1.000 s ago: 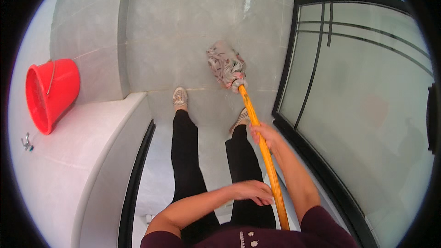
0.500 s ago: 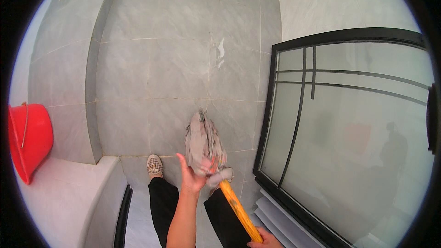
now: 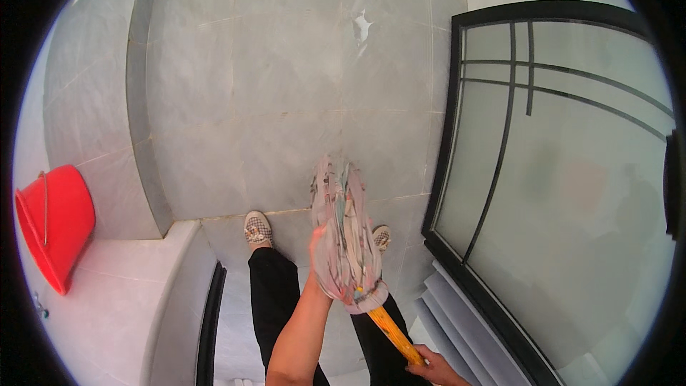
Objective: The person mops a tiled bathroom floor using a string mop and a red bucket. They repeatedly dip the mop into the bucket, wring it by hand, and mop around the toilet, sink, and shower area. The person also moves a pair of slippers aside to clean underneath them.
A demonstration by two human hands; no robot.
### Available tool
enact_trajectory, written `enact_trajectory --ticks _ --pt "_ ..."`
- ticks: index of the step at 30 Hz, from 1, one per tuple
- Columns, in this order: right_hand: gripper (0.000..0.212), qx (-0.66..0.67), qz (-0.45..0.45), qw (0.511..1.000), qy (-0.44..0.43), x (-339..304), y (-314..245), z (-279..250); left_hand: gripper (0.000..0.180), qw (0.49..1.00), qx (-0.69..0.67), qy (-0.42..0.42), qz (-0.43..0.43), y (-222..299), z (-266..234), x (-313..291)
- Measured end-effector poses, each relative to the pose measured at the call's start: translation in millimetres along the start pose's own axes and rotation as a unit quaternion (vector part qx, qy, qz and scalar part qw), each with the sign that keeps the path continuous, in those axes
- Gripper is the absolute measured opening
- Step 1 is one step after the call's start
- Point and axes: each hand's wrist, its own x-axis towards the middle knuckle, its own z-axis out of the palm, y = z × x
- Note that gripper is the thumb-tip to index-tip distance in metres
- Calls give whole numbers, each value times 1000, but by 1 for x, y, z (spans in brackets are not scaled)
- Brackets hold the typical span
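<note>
A mop's head of wet grey-pink cloth strips [image 3: 350, 243] hangs in front of my legs, its strips pointing away from me. A grey band of cloth rings the place where the head meets the yellow handle [image 3: 391, 330]. My right hand [image 3: 429, 367] is closed around that handle low in the picture. Against the left side of the strips rests my left hand [image 3: 317, 243]; the strips hide most of its fingers, so its grip does not show.
A red bucket [image 3: 70, 211] with a thin handle stands on a pale ledge [image 3: 121, 271] at left. To the right is a black-framed frosted glass door [image 3: 557, 200]. A shiny wet patch [image 3: 362, 26] marks the grey tiled floor [image 3: 250, 86]. My shoes [image 3: 258, 229] flank the mop head.
My left hand, earlier spread beside the mop head with its thumb out, is now mostly behind the strips. The strips hang longer and straighter. The view has shifted.
</note>
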Motion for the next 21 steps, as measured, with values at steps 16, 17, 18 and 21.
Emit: enact_trajectory --ticks 16,17,18,21 --pt "33 -23 -7 998 -57 138 22 -33 69 988 -139 39 -52 -22 -42 -3" --pt "33 -29 -19 998 -56 148 26 -35 70 990 -128 42 -47 -22 -36 -5" --pt "33 -34 -30 998 -53 160 34 -37 71 991 -110 57 -42 -24 -32 -6" --pt "34 -45 -41 997 -48 186 42 -39 73 991 -74 111 -29 -28 -26 -6"
